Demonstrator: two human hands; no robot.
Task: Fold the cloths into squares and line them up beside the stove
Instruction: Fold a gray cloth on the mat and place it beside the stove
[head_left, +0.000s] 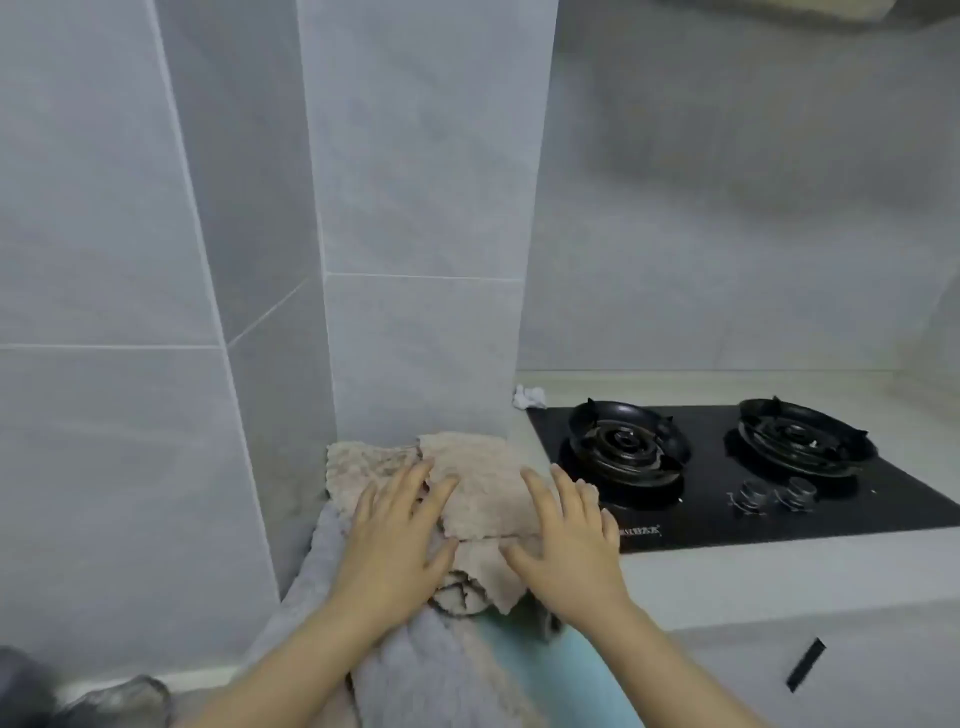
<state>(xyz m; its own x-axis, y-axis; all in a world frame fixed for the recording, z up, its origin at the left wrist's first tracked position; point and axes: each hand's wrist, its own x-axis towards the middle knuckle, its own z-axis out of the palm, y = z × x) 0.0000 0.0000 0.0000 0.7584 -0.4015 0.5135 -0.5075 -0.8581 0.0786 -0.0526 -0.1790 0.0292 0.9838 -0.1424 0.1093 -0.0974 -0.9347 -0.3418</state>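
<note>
beige cloth (483, 488) beside stove (727, 478); l hand (400, 530) & r hand (566, 530) flat on it

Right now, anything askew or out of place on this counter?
Yes. The beige cloth lies crooked, ragged-edged, its right corner reaching the stove. The grey cloth beneath droops over the counter edge. A crumpled white wad sits by the stove's back corner.
</note>
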